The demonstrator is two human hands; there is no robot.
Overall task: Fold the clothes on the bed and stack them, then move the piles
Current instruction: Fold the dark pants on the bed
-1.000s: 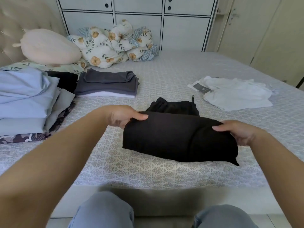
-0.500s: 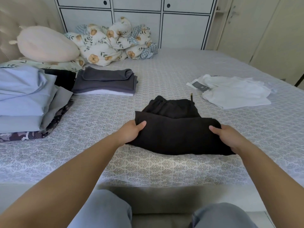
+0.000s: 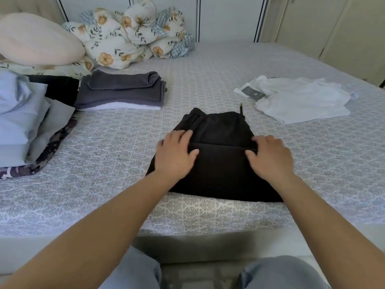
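Pressing flat now, the left hand (image 3: 175, 153) and right hand (image 3: 268, 157) lie with fingers straight on the folded black garment (image 3: 216, 159), which they gripped by its ends a moment ago; each grip is wide, holding nothing. It lies on the near middle of the bed (image 3: 108, 205). One grey folded stack (image 3: 120, 92) sits far left, one blue pile (image 3: 20, 117) left, one white garment (image 3: 302, 101) far right.

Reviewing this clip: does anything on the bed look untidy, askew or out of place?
Mostly tidy. The white garment on the right lies loosely spread, not folded, with a dark tag showing. A cord end pokes out beyond the black garment that the left hand and right hand press flat.
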